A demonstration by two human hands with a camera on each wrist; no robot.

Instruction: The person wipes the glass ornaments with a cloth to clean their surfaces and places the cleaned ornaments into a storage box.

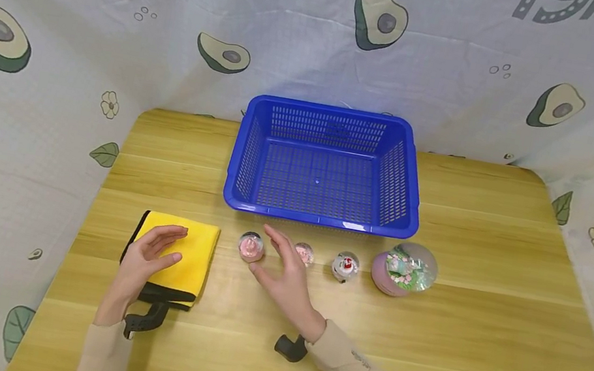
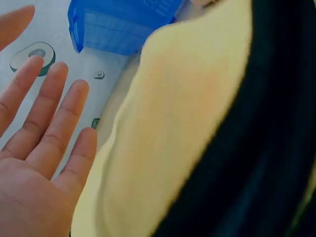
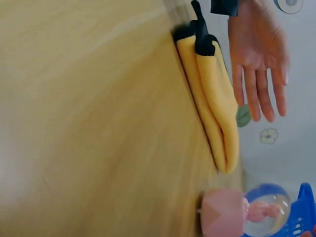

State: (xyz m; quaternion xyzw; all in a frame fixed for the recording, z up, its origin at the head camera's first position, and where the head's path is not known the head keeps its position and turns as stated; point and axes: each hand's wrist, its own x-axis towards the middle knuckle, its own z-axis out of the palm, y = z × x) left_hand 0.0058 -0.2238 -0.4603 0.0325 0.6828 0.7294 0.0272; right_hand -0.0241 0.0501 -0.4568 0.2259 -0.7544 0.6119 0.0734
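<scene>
My left hand (image 1: 148,257) hovers over a folded yellow cloth (image 1: 192,260) with black edging, its fingers spread and bent slightly; nothing is in it. In the left wrist view, that palm and its loose fingers show beside the cloth. My right hand (image 1: 288,282) reaches toward a small snow globe (image 1: 251,248), thumb and forefinger apart near its right side. In the right wrist view, this snow globe (image 3: 224,215) stands on a faceted pink base with a pink figure inside. Another small pink snow globe (image 1: 305,253) is partly hidden behind my right hand.
A blue plastic basket (image 1: 320,221) sits at the back of the wooden table (image 1: 475,323). To the right of the hand are a small snow globe with a red and white figure (image 1: 345,266) and a larger one with a pink base (image 1: 389,278). An avocado-print curtain (image 1: 301,27) hangs behind.
</scene>
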